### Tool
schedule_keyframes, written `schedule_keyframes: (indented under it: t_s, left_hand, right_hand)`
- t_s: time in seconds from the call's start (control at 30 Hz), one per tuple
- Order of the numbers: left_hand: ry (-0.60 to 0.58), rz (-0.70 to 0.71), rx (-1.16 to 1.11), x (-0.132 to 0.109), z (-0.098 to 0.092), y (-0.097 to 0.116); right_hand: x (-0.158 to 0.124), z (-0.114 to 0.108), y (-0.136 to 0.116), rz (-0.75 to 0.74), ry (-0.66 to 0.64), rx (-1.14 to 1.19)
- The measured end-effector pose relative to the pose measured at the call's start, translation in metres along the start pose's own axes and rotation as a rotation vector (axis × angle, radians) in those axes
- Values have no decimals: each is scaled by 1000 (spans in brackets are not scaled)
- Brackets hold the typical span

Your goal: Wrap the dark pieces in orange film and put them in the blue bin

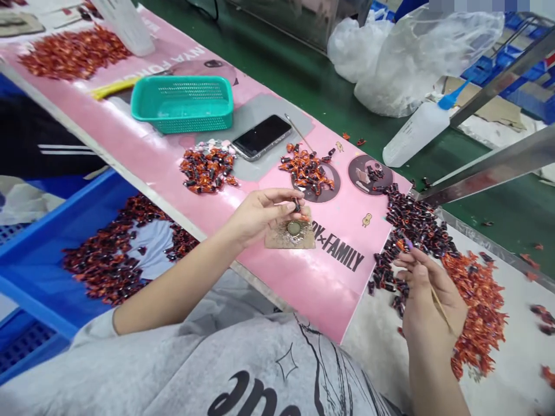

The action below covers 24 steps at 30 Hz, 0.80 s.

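My left hand point(255, 216) pinches a small dark plastic piece point(296, 203) between thumb and fingers. Beneath it lies a tan square of card point(277, 238) with a small round well of shiny liquid point(293, 228). On the right, my right hand point(433, 294) is closed with a thin stick point(441, 309) tucked in it. Its fingertips are over a pile of black pieces point(416, 222), where an orange bit shows; whether they grip it I cannot tell. Beside this hand is a heap of orange pieces point(481, 318). Joined orange-and-black pieces point(307, 167) lie beyond my left hand.
A green basket point(182, 121), a phone point(263, 137) and another cluster of orange-and-black pieces point(207, 170) sit on the pink mat point(312, 294). A blue bin point(39, 260) holds many pieces at left. A squeeze bottle point(416, 134) and metal bars point(489, 162) stand at right.
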<state>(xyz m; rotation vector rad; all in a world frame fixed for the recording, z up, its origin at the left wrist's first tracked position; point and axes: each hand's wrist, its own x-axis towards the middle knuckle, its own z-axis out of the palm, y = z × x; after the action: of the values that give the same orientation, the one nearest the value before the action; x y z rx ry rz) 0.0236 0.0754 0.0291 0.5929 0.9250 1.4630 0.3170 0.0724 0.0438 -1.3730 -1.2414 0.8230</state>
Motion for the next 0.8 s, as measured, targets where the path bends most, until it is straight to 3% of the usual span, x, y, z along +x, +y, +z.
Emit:
schedule_keyframes:
  t_s: [0.23, 0.37, 0.5, 0.8]
  left_hand:
    - [91, -17, -186, -20, -25, -15]
    - [121, -56, -230, -32, -31, -23]
    - [136, -71, -205, -37, -34, -25]
    - [118, -10, -231, -37, -34, -23]
  right_hand:
    - [-7, 90, -14, 136, -418, 129]
    - [-6, 129, -15, 75, -468, 25]
    - [-6, 143, -9, 22, -429, -119]
    - [-1, 146, -1, 28, -471, -217]
